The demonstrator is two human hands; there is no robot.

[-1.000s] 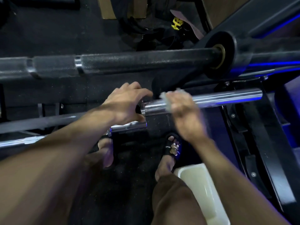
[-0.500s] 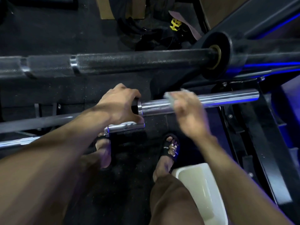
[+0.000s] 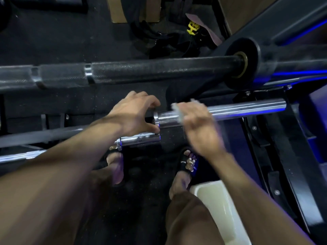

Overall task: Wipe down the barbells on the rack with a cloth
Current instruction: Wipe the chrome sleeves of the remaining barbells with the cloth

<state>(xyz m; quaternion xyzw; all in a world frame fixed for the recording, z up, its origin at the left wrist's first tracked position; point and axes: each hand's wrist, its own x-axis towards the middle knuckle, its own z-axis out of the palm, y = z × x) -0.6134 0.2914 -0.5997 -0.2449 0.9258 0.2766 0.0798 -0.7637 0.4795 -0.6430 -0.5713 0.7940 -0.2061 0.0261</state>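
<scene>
A chrome barbell sleeve (image 3: 247, 108) lies across the middle of the head view, running right to a black rack. My left hand (image 3: 134, 115) grips the bar just left of the sleeve's collar. My right hand (image 3: 198, 124), blurred by motion, wraps a pale cloth (image 3: 177, 110) around the sleeve's inner end. A black knurled barbell (image 3: 141, 71) lies higher up, ending in a black plate (image 3: 242, 62). A second chrome sleeve (image 3: 141, 140) shows just below my left hand.
A white tub (image 3: 217, 206) stands on the dark floor by my right foot (image 3: 187, 163). The black rack frame (image 3: 283, 165) runs down the right side. Straps and a yellow clip (image 3: 193, 28) lie on the floor beyond the bars.
My right hand with the cloth has shifted slightly along the chrome sleeve and stays blurred by motion. My left hand keeps its grip near the collar.
</scene>
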